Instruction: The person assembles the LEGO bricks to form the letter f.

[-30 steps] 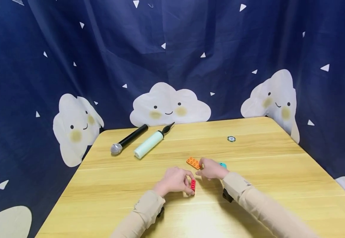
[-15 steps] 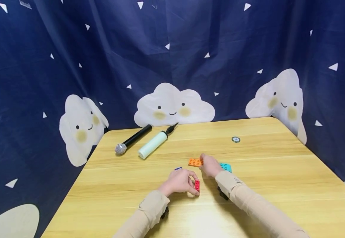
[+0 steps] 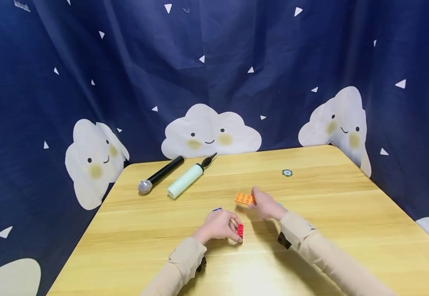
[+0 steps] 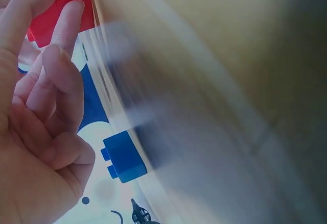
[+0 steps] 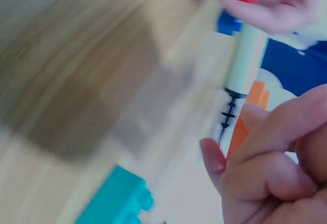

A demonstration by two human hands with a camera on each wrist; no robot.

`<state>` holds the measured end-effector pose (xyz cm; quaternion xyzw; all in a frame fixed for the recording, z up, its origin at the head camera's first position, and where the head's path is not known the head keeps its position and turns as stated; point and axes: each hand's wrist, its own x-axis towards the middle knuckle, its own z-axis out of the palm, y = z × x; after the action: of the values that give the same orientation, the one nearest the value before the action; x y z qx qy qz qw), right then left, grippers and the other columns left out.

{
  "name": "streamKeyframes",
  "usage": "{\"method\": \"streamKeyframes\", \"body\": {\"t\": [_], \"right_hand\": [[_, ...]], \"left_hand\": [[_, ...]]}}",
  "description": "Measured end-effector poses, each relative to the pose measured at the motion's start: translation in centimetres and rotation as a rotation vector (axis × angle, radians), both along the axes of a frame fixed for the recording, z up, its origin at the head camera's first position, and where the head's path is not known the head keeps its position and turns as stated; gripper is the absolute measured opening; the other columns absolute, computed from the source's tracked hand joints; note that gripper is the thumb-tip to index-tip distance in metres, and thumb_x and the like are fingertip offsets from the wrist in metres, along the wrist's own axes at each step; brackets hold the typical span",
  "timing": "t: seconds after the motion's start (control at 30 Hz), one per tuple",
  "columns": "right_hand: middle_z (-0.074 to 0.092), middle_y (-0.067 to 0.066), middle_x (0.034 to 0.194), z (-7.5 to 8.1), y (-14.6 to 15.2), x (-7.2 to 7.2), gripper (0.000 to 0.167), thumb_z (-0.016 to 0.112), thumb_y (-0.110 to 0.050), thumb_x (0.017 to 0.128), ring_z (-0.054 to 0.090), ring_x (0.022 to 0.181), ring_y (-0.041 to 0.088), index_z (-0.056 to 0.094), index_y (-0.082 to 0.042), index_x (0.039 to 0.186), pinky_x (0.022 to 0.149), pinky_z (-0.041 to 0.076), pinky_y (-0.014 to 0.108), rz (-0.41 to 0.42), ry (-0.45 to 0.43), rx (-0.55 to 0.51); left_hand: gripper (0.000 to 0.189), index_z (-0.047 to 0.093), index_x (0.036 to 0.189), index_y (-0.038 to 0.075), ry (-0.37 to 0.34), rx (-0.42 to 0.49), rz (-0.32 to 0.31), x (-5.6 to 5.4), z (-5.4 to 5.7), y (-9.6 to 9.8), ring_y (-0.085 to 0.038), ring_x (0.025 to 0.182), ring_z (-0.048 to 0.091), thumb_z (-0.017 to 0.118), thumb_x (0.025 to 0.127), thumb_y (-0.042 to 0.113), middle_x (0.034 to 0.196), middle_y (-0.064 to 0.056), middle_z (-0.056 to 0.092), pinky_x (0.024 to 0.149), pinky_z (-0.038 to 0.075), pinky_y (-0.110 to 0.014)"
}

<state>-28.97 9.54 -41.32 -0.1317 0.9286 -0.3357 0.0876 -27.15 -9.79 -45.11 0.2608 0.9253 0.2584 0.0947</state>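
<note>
My left hand (image 3: pixel 218 225) pinches a small red toy building brick (image 3: pixel 240 230) by its ends, low over the wooden table, studs facing up. Just beyond that hand lies a blue brick (image 4: pixel 124 156), mostly hidden behind it in the head view. My right hand (image 3: pixel 267 204) grips the right end of an orange eight-stud brick (image 3: pixel 243 199) between thumb and fingers. A shadow shows under the orange brick, which is raised off the tabletop. A teal brick (image 5: pixel 110 198) lies on the table by the right hand, nearly covered by it in the head view.
At the back left of the table (image 3: pixel 144 230) lie a black microphone (image 3: pixel 164 172) with a silver head and a pale green hand pump (image 3: pixel 186 181) with a black nozzle. A round chip (image 3: pixel 287 173) lies at the back right. A dark blue curtain (image 3: pixel 229 82) hangs behind.
My right hand has closed on the orange brick, turned it and lifted it off the table. The left hand keeps its pinch on the red brick in about the same place.
</note>
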Motion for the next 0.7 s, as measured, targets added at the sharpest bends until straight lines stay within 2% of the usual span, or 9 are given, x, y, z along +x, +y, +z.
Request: {"method": "streamKeyframes", "body": {"t": [0.17, 0.37, 0.5, 0.6, 0.7], "right_hand": [[0.056, 0.013, 0.084, 1.3, 1.7, 1.2, 0.023, 0.057, -0.005, 0.094, 0.046, 0.048, 0.014, 0.040, -0.003, 0.109, 0.043, 0.041, 0.022, 0.056, -0.031, -0.141], [0.054, 0.014, 0.090, 1.2, 2.7, 2.8, 0.024, 0.058, -0.005, 0.093, 0.042, 0.047, 0.011, 0.042, -0.004, 0.111, 0.042, 0.037, 0.019, 0.128, -0.091, -0.241], [0.051, 0.014, 0.091, 0.9, 2.8, 3.7, 0.024, 0.058, -0.003, 0.093, 0.040, 0.046, 0.010, 0.042, -0.006, 0.111, 0.041, 0.035, 0.018, 0.171, -0.153, -0.282], [0.051, 0.013, 0.091, 0.7, 2.8, 4.4, 0.022, 0.057, -0.003, 0.093, 0.039, 0.046, 0.010, 0.042, -0.007, 0.110, 0.041, 0.034, 0.018, 0.195, -0.190, -0.298], [0.051, 0.011, 0.089, 0.2, 2.8, 4.8, 0.022, 0.058, -0.004, 0.093, 0.039, 0.047, 0.010, 0.042, -0.006, 0.108, 0.041, 0.033, 0.017, 0.208, -0.195, -0.314]], "left_hand": [[0.036, 0.070, 0.092, 0.027, 0.001, -0.002, -0.009, -0.2, 0.0, 0.2, 0.008, 0.060, 0.055, 0.086, 0.062, 0.039, 0.064, 0.023, 0.066, 0.065, 0.038, -0.019], [0.038, 0.071, 0.094, 0.025, 0.013, -0.005, 0.006, -0.5, -0.2, 0.5, 0.007, 0.059, 0.054, 0.085, 0.062, 0.040, 0.064, 0.022, 0.067, 0.070, 0.039, -0.020], [0.034, 0.068, 0.084, 0.026, 0.000, -0.006, 0.033, -0.6, -0.3, 0.6, 0.003, 0.056, 0.053, 0.086, 0.060, 0.041, 0.059, 0.021, 0.064, 0.065, 0.038, -0.020], [0.032, 0.063, 0.075, 0.027, 0.024, -0.021, 0.034, -0.7, -0.4, 0.7, 0.001, 0.054, 0.050, 0.086, 0.059, 0.043, 0.055, 0.020, 0.059, 0.061, 0.036, -0.021], [0.033, 0.060, 0.073, 0.027, 0.051, -0.038, 0.022, -0.9, -0.5, 0.9, -0.001, 0.052, 0.046, 0.085, 0.059, 0.044, 0.053, 0.018, 0.055, 0.059, 0.035, -0.021]]}}
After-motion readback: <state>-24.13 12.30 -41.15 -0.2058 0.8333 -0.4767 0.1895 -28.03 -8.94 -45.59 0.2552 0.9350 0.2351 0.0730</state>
